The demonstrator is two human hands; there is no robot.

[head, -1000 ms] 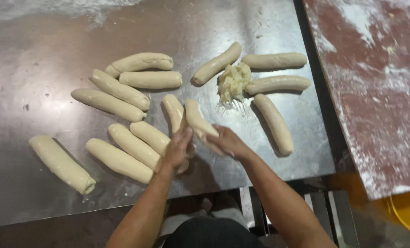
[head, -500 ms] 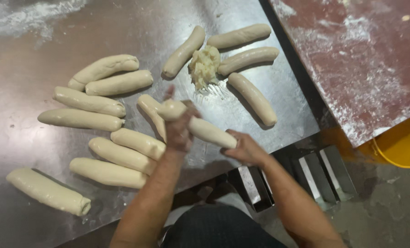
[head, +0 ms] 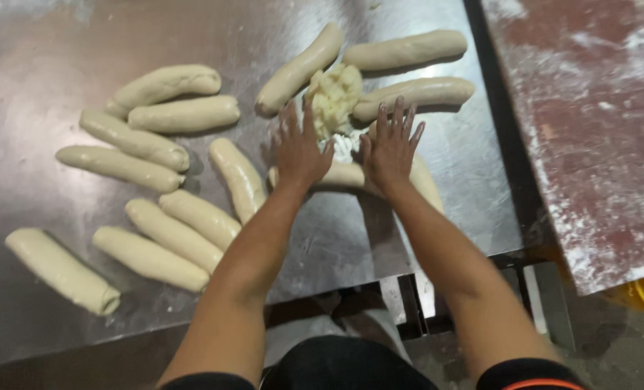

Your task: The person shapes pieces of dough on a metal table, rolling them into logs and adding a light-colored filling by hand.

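- Pressing down with both palms, the person works a dough log (head: 340, 175) that lies crosswise on the steel table (head: 40, 43), near its front edge.
- The left hand (head: 298, 148) lies flat on the log's left part, fingers spread and stretched forward, gripping nothing; a flat palm suits rolling rather than lifting.
- The right hand (head: 390, 148) lies the same way on the log's right part, fingers splayed and open, fingertips pointing away from the body.
- The two hands sit side by side with a small gap between them, probably so the pressure spreads evenly along the log.
- Just beyond the fingertips sits a pale yellow lump of filling (head: 334, 97), with white shreds (head: 342, 144) in the gap between the hands; it looks kept close for easy reach.
- Three finished logs ring the filling: a slanted log (head: 300, 68) to its left and two right-hand logs (head: 407, 50) beyond the right hand.
- A cluster of rolled logs (head: 167, 159) lies to the left, well apart from the hands, seemingly set aside out of the working spot.
- A floury red-brown board (head: 589, 130) stands to the right of the table, untouched.
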